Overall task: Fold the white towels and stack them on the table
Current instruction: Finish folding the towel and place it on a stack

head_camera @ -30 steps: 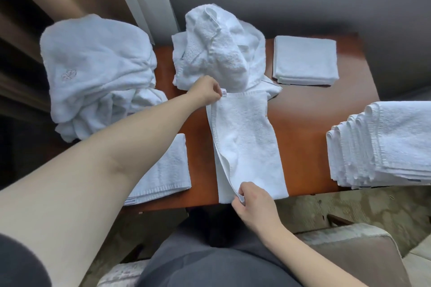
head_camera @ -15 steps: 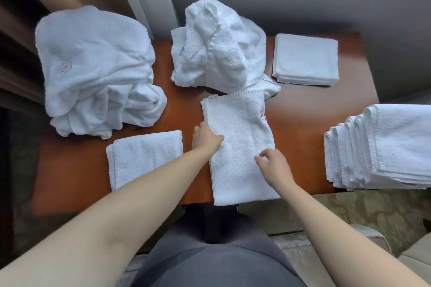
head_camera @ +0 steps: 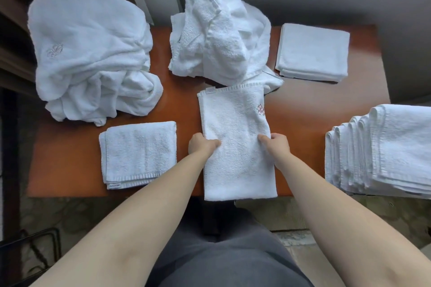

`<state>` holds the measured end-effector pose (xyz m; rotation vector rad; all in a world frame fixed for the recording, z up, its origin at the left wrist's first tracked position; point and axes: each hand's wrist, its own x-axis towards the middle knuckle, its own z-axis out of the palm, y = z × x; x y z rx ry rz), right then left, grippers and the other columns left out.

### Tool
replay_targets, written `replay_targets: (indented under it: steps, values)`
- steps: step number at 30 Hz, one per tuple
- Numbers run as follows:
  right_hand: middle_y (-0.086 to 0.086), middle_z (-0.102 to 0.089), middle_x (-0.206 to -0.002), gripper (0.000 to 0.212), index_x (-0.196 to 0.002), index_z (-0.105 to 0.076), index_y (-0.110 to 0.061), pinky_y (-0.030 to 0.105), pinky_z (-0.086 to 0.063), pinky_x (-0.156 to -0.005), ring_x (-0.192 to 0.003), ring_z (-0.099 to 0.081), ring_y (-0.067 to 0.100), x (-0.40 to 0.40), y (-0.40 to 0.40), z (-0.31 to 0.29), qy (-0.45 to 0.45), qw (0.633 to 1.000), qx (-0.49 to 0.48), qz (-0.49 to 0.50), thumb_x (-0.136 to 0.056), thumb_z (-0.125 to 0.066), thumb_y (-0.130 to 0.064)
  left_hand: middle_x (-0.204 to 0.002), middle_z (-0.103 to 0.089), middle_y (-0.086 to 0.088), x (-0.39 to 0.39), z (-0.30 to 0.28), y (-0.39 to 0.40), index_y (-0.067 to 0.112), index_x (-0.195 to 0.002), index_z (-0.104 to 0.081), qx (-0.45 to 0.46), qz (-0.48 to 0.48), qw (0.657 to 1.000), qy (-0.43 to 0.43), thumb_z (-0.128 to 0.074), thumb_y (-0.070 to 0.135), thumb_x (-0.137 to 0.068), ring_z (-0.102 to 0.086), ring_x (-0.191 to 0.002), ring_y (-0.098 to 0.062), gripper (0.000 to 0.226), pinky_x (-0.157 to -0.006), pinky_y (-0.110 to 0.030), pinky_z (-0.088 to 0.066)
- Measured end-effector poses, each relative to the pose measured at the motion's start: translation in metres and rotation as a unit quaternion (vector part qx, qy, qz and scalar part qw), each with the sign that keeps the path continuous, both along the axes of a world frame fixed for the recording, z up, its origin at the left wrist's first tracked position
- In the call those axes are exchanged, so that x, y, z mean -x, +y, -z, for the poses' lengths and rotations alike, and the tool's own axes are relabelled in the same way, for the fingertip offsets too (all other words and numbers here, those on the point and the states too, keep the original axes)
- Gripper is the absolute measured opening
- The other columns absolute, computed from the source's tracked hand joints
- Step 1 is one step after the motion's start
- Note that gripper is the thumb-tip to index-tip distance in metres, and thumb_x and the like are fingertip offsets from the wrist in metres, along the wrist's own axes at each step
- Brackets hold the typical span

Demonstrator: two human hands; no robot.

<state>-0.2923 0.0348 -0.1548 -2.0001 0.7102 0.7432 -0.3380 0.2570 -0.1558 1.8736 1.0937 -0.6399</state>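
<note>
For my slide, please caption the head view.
Both hands, left and right, grip a half-folded towel on the table.

Long folded towel (head_camera: 235,137) lies lengthwise on brown table (head_camera: 300,109), near end overhanging the edge; left hand (head_camera: 202,144) grips its left edge, right hand (head_camera: 275,143) its right edge, at mid-length; folded towel (head_camera: 138,154) to the left; crumpled heaps (head_camera: 91,53) (head_camera: 219,32) behind; folded stacks (head_camera: 313,51) (head_camera: 384,149) right.

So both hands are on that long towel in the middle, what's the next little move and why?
Probably fold it in half crosswise. The towel lies as a long strip, its near end hanging over the table edge, and the left hand and right hand grip its side edges at the middle, where that fold would fall.
</note>
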Motion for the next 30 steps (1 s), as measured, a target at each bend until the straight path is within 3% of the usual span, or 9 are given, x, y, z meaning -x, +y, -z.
replay_targets:
  steps: [7, 12, 16, 19, 21, 23, 24, 26, 30]
  values:
    - [0.011, -0.072, -0.102, 0.025, -0.097, -0.063, -0.006, 0.042, -0.06, -0.082, -0.087, -0.071, 0.029, 0.008, -0.011, -0.014, 0.009, 0.992, -0.126, 0.026, -0.094, -0.063, -0.031, -0.106, -0.066, -0.01, 0.009, -0.005, 0.002, 0.011, -0.097, -0.058, 0.086, -0.071, 0.991, -0.074, -0.078, 0.028, -0.084, -0.06, -0.082, -0.018, 0.029, -0.066, -0.029, -0.045]
    - [0.002, -0.071, -0.112, 0.043, -0.135, -0.047, -0.029, 0.041, -0.06, -0.083, -0.099, -0.071, 0.02, 0.016, -0.017, -0.039, -0.066, 0.985, -0.154, 0.037, -0.096, -0.064, -0.021, -0.116, -0.067, 0.0, 0.011, -0.036, 0.009, 0.022, -0.122, -0.05, 0.126, -0.133, 0.971, -0.155, -0.078, 0.027, -0.086, -0.068, -0.097, -0.013, 0.046, -0.07, -0.024, -0.05]
    - [-0.002, -0.07, -0.111, 0.037, -0.123, -0.062, -0.039, 0.032, -0.055, -0.082, -0.097, -0.066, 0.014, 0.019, -0.013, -0.063, -0.158, 0.972, -0.173, 0.003, -0.096, -0.061, -0.014, -0.111, -0.071, -0.005, 0.009, -0.066, 0.015, 0.036, -0.129, -0.046, 0.146, -0.113, 0.953, -0.239, -0.075, 0.02, -0.089, -0.071, -0.088, -0.004, 0.052, -0.065, -0.015, -0.053]
    - [-0.023, -0.066, -0.118, 0.034, -0.11, -0.071, -0.038, 0.02, -0.045, -0.091, -0.111, -0.058, -0.005, 0.017, -0.011, -0.082, -0.212, 0.962, -0.17, -0.034, -0.096, -0.06, -0.009, -0.122, -0.066, -0.019, 0.006, -0.089, 0.019, 0.036, -0.126, -0.061, 0.107, -0.05, 0.95, -0.289, -0.072, 0.021, -0.092, -0.065, -0.113, -0.022, 0.039, -0.091, -0.024, -0.054]
    - [-0.022, -0.065, -0.122, 0.04, -0.115, -0.071, -0.036, 0.017, -0.044, -0.093, -0.115, -0.057, -0.002, 0.014, -0.012, -0.092, -0.219, 0.958, -0.173, -0.06, -0.092, -0.062, -0.004, -0.124, -0.068, -0.007, 0.005, -0.102, 0.025, 0.037, -0.118, -0.069, 0.086, -0.021, 0.947, -0.309, -0.073, 0.02, -0.092, -0.06, -0.123, -0.018, 0.031, -0.103, -0.023, -0.046]
    - [-0.013, -0.063, -0.129, 0.057, -0.128, -0.065, -0.03, 0.021, -0.049, -0.094, -0.117, -0.059, 0.008, 0.01, -0.013, -0.101, -0.219, 0.956, -0.171, -0.095, -0.084, -0.061, 0.006, -0.13, -0.06, -0.011, 0.006, -0.112, 0.033, 0.033, -0.125, -0.069, 0.085, 0.0, 0.947, -0.311, -0.078, 0.018, -0.085, -0.058, -0.106, -0.005, 0.043, -0.099, -0.019, -0.049]
    - [-0.01, -0.062, -0.132, 0.065, -0.134, -0.061, -0.028, 0.025, -0.051, -0.097, -0.118, -0.058, 0.012, 0.009, -0.012, -0.105, -0.221, 0.955, -0.158, -0.117, -0.081, -0.059, 0.009, -0.109, -0.072, 0.005, 0.006, -0.115, 0.035, 0.031, -0.13, -0.067, 0.079, 0.02, 0.947, -0.309, -0.081, 0.016, -0.081, -0.056, -0.096, -0.006, 0.053, -0.093, -0.017, -0.05]
    - [-0.006, -0.058, -0.137, 0.073, -0.141, -0.054, -0.023, 0.033, -0.048, -0.106, -0.124, -0.056, 0.015, 0.005, -0.01, -0.111, -0.235, 0.952, -0.115, -0.157, -0.078, -0.058, 0.012, -0.108, -0.058, 0.016, 0.006, -0.121, 0.037, 0.031, -0.135, -0.062, 0.042, 0.071, 0.951, -0.298, -0.083, 0.014, -0.077, -0.055, -0.085, 0.006, 0.064, -0.08, -0.004, -0.047]
    - [-0.001, -0.063, -0.114, 0.047, -0.122, -0.066, -0.019, 0.037, -0.05, -0.099, -0.108, -0.059, 0.018, 0.004, -0.005, -0.118, -0.287, 0.934, -0.029, -0.211, -0.08, -0.066, 0.003, -0.115, -0.065, 0.012, 0.006, -0.129, 0.034, 0.033, -0.122, -0.063, -0.082, 0.121, 0.948, -0.283, -0.076, 0.015, -0.075, -0.062, -0.075, -0.004, 0.052, -0.062, -0.009, -0.048]
